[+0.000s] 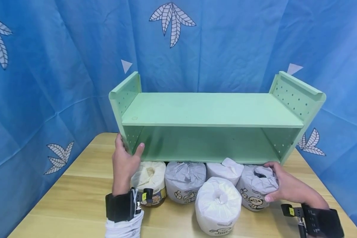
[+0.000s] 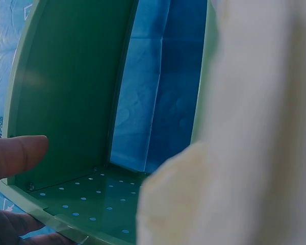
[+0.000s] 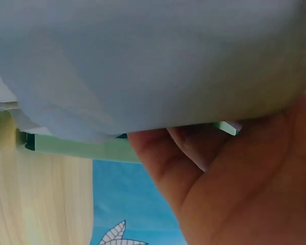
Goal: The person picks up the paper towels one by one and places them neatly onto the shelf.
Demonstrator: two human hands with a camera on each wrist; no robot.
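A light green two-tier shelf (image 1: 211, 109) stands on the table behind a row of paper-wrapped toilet rolls. My left hand (image 1: 125, 165) holds the lower left side panel, thumb on the inner side and fingers outside; the thumb (image 2: 20, 153) shows in the left wrist view. At the row's right end, my right hand (image 1: 291, 186) grips a grey-wrapped toilet roll (image 1: 257, 183), which stands upright. In the right wrist view that grey wrapper (image 3: 143, 66) fills the top. Left of it are a white roll (image 1: 224, 171), another grey roll (image 1: 185, 178) and a cream roll (image 1: 154, 177).
One white toilet roll (image 1: 218, 201) stands in front of the row. The wooden table (image 1: 68, 198) reaches out on both sides. A blue curtain (image 1: 226, 46) with leaf prints hangs behind the shelf and along both sides.
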